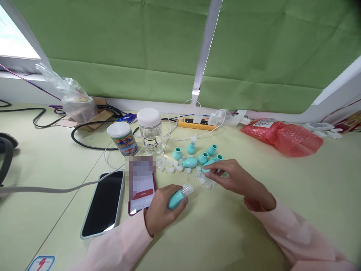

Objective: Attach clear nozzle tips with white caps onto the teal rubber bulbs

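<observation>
Gripping in my left hand (160,209): one teal bulb (175,200), clear tip (187,190) fitted, right of the red-edged phone (141,203). Farther right, beyond that phone: one tipped bulb (191,149); several open-necked bulbs (203,159), untipped; my right hand (238,177), fingers curled, grip unclear.

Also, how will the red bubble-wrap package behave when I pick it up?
The red package will probably squash, as its bubble film is wrinkled. It may bend at its narrow middle. Low and lumpy, it seems unlikely to roll.
</observation>
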{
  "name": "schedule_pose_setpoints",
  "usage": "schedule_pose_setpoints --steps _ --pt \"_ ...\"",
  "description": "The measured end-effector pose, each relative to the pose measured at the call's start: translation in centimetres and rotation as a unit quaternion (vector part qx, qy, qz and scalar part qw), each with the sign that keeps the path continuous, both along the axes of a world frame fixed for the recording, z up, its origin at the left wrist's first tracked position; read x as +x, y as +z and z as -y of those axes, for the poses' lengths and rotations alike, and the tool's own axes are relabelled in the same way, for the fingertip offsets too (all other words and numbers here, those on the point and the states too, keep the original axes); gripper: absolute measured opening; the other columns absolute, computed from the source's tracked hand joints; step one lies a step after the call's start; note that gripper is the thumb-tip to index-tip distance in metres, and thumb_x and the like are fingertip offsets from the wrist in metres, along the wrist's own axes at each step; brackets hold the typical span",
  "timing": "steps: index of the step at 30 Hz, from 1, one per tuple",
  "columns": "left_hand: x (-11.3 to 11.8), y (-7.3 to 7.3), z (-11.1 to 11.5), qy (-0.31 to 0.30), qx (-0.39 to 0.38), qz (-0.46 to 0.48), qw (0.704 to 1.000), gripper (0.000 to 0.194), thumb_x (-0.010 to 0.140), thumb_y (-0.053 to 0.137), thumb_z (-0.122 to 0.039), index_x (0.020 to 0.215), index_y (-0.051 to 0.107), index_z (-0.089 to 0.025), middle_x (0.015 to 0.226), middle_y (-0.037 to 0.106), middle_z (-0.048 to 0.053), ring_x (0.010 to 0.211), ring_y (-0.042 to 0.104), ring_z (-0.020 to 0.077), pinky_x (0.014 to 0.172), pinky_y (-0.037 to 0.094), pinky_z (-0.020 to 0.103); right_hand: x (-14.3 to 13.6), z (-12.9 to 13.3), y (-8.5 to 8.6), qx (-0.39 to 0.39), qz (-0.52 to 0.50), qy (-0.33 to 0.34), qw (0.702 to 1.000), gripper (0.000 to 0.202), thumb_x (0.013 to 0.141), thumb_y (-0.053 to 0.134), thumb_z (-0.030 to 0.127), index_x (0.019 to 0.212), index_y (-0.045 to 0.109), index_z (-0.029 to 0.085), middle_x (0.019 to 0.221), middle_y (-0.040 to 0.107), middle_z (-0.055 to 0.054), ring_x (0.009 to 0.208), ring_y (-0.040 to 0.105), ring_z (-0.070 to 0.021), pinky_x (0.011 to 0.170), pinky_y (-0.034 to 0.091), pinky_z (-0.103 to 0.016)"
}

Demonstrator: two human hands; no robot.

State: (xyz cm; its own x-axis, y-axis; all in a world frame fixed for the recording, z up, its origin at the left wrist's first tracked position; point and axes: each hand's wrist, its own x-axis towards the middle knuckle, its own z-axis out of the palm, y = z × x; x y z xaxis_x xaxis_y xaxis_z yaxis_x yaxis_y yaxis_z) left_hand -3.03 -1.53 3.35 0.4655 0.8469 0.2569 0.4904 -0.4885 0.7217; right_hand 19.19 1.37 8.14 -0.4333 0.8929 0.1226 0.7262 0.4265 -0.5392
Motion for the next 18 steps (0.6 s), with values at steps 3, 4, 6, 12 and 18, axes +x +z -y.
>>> schedule_pose_setpoints --steps 3,4,6,12,18 --pt "0.0 0.1 0.0 0.021 -0.054 0.026 0.998 0.016 0.077 0.049 -0.029 0.08 0.056 -0.014 0.065 0.058 0.001 0.055 0.049 0.011 0.053 0.038 0.02 1.6 -0.4 0.0 -0.006 0.193 0.062 0.979 0.02 0.073 0.053 0.021 0.09 0.062 0.02 0.07 0.063 -0.004 0.063 0.057 -0.0163 0.056 0.039 -0.026" --pt "0.0 0.1 -0.1 0.026 -0.07 0.035 0.997 0.016 0.077 0.049 -0.029 0.081 0.055 -0.014 0.066 0.057 0.001 0.055 0.048 0.0107 0.053 0.038 0.02 1.8 -0.5 -0.3 -0.012 0.231 0.084 0.969 0.024 0.071 0.053 0.016 0.093 0.061 0.021 0.074 0.063 -0.004 0.067 0.057 -0.0173 0.056 0.037 -0.025" --pt "0.1 0.1 -0.1 0.031 -0.095 0.05 0.994 0.018 0.076 0.05 -0.031 0.082 0.054 -0.014 0.066 0.057 0.0 0.055 0.047 0.0103 0.053 0.037 0.019 1.6 -0.6 -1.2 -0.019 0.269 0.12 0.955 0.032 0.067 0.051 0.007 0.093 0.061 0.022 0.079 0.062 -0.004 0.073 0.056 -0.0182 0.056 0.035 -0.024" --pt "0.1 0.1 -0.3 0.028 -0.115 0.075 0.99 0.018 0.076 0.051 -0.031 0.074 0.055 -0.014 0.063 0.055 -0.001 0.055 0.047 0.0097 0.053 0.036 0.018 0.9 -1.0 -2.1 -0.021 0.294 0.163 0.942 0.028 0.063 0.047 0.002 0.077 0.064 0.02 0.068 0.059 -0.004 0.065 0.052 -0.0159 0.052 0.025 -0.023" --pt "0.1 0.4 -0.1 0.019 -0.125 0.069 0.99 0.016 0.073 0.052 -0.028 0.07 0.055 -0.013 0.061 0.054 -0.001 0.054 0.045 0.0097 0.051 0.036 0.019 0.8 -1.5 -2.6 0.018 0.244 0.138 0.96 0.017 0.076 0.046 0.016 0.075 0.062 0.017 0.066 0.058 -0.004 0.062 0.051 -0.0137 0.052 0.023 -0.023"
